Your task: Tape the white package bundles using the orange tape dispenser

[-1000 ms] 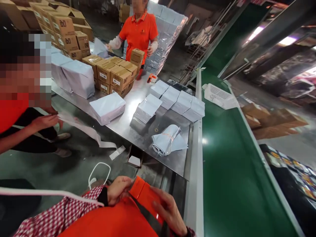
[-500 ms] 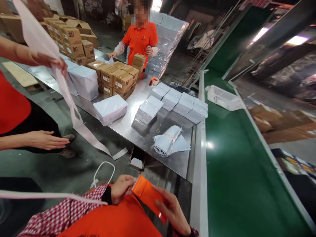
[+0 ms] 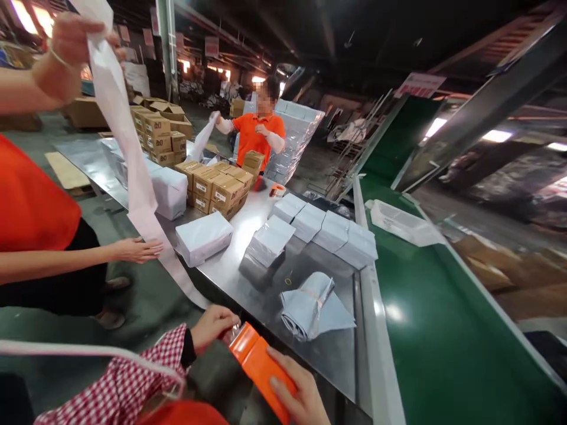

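Note:
My right hand (image 3: 301,386) is wrapped round an orange tape dispenser (image 3: 261,363), low at the table's near edge. At its front end my left hand (image 3: 215,327) is closed in a pinch, with a bit of clear tape (image 3: 233,332) at the fingertips. Beyond them, on the metal table (image 3: 230,277), lies a rolled bundle of pale grey plastic bags (image 3: 310,307) with a band round it. Farther back, a wrapped white package (image 3: 204,236) and a stack of white packets (image 3: 270,239) stand on the metal.
At left, a co-worker's hands hold a long white strip (image 3: 142,195). Another person in orange (image 3: 266,133) stands behind brown cartons (image 3: 221,186). A row of white packets (image 3: 325,227) borders the green conveyor (image 3: 425,330), which carries a white basket (image 3: 401,221).
The view has tilted up. My hands, with the tape dispenser, are now closer to the table edge. The co-worker has raised the white strip, and the far person lifts something white.

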A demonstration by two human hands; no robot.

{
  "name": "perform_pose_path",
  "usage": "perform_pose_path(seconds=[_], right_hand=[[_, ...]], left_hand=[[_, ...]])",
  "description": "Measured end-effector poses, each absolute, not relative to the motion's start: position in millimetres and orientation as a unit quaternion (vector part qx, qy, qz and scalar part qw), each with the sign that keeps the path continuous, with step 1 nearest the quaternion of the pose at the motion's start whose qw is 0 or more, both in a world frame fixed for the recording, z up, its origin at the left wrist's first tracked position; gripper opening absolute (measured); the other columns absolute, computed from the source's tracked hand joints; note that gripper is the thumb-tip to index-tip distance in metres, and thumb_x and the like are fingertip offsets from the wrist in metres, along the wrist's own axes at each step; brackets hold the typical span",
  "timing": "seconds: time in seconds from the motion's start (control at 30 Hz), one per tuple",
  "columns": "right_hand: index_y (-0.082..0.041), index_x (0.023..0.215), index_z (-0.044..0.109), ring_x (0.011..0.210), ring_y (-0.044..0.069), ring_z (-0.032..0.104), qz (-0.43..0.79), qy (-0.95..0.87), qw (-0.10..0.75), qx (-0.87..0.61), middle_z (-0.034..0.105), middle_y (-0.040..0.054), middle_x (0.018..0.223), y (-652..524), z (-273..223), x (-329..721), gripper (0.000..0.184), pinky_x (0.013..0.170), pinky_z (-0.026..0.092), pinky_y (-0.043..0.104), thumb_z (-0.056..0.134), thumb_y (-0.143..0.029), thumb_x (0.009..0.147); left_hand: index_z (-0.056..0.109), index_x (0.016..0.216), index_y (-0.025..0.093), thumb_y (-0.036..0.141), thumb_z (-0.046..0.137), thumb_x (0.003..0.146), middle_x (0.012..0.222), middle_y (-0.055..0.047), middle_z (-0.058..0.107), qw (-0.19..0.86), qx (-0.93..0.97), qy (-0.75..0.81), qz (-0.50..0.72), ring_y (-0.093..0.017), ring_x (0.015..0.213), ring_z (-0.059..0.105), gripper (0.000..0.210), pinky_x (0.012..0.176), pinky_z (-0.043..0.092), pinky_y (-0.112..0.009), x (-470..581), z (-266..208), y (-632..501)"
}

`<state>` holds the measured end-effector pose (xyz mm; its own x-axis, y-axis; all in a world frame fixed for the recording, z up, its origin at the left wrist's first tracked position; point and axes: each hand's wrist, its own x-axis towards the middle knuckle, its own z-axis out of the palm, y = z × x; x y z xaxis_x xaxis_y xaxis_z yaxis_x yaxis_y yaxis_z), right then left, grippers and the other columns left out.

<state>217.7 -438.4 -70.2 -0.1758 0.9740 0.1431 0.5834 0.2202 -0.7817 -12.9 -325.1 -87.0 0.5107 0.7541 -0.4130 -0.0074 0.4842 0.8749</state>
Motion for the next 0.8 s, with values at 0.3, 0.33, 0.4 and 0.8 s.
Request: perform_pose_path(seconds=[0.3, 0.33, 0.4, 0.8], right_hand=[[-0.029, 0.125, 0.073, 0.117, 0.033, 0.068, 0.347, -0.617, 0.348, -0.615, 0.070, 0.0115, 0.127, -322, -92, 217, 0.044, 0.105, 0.054, 0.049, 0.061, -0.053, 0.091], [-0.030, 0.122, 0.074, 0.115, 0.035, 0.068, 0.351, -0.604, 0.357, -0.621, 0.071, 0.0115, 0.125, -307, -97, 213, 0.045, 0.104, 0.054, 0.051, 0.061, -0.057, 0.089], [-0.029, 0.119, 0.076, 0.113, 0.037, 0.069, 0.358, -0.578, 0.379, -0.628, 0.072, 0.0131, 0.123, -271, -106, 198, 0.052, 0.102, 0.055, 0.055, 0.059, -0.065, 0.086], [-0.014, 0.123, 0.073, 0.119, 0.035, 0.065, 0.402, -0.577, 0.333, -0.629, 0.070, 0.0168, 0.126, -111, -133, 133, 0.061, 0.109, 0.047, 0.050, 0.056, -0.058, 0.085]], left_hand=[[0.054, 0.060, 0.019, 0.033, 0.053, 0.085, 0.057, 0.002, 0.056, 0.552, 0.578, 0.546, 0.252, -0.011, 0.050, 0.053, 0.029, 0.058, 0.047, -0.026, -60, -65, -108], [0.053, 0.058, 0.019, 0.028, 0.051, 0.086, 0.054, 0.003, 0.054, 0.517, 0.587, 0.570, 0.251, -0.011, 0.050, 0.052, 0.030, 0.058, 0.045, -0.026, -72, -63, -78], [0.051, 0.056, 0.019, 0.023, 0.051, 0.088, 0.050, 0.004, 0.050, 0.454, 0.606, 0.606, 0.244, -0.011, 0.050, 0.051, 0.033, 0.061, 0.043, -0.026, -97, -61, -19], [0.063, 0.078, 0.014, 0.034, 0.058, 0.098, 0.073, 0.002, 0.066, 0.370, 0.625, 0.686, 0.049, -0.012, 0.068, 0.064, 0.029, 0.071, 0.055, -0.030, -148, -141, 140]])
